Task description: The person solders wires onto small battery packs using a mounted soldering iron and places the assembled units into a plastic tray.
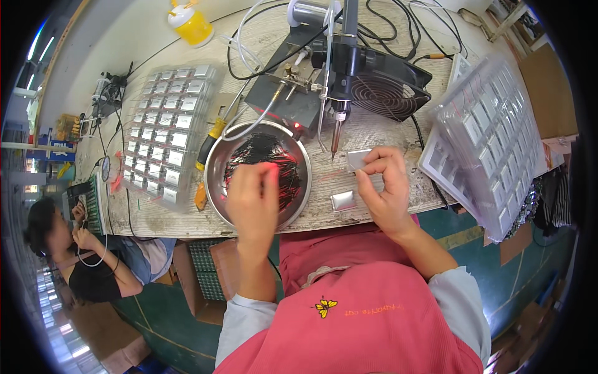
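My left hand (252,202) hangs over a steel bowl (212,193) of short red and black wires (260,148). Motion smears its fingers, so what they hold, if anything, does not show. Between the thumb and fingers of my right hand (387,190) is a flat silver pouch cell (356,159), pinched at its right edge. A second silver pouch cell (343,201) lies on the bench just in front of it, near the edge. The soldering iron (337,134) points down from its stand, its tip just left of the held cell.
Clear trays of silver cells stand at left (163,134) and at right (492,137). Behind the bowl is a dark soldering unit (280,103) with tubes, beside a black fan (389,93). Yellow-handled cutters (213,140) lean by the bowl. A co-worker (93,249) sits at far left.
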Demonstrator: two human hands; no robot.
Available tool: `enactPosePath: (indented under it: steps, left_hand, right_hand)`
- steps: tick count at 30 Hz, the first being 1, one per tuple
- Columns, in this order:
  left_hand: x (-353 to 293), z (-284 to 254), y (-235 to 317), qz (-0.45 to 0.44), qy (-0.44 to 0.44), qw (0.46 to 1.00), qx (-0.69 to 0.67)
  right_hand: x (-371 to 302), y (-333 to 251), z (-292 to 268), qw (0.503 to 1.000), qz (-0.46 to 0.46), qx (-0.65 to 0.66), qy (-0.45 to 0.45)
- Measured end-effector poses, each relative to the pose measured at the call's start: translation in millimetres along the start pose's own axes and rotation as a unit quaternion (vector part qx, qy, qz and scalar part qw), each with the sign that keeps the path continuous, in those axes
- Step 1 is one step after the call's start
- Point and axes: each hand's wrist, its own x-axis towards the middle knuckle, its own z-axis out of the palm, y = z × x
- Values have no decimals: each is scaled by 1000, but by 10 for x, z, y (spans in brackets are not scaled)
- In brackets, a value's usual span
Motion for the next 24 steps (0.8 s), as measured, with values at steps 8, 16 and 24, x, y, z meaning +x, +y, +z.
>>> enactPosePath:
  steps: [8,16,24]
  left_hand:
    - [20,-88,-273,-14,-47,985,168]
    - [-6,-116,-254,-38,-7,997,69]
    - [-35,-112,-216,-164,-15,983,-84]
  right_hand:
    - [19,-34,20,1000,-6,13,-1]
    - [-5,-9,8,1000,5,15,11]
    - [-9,-30,17,1000,9,26,12]
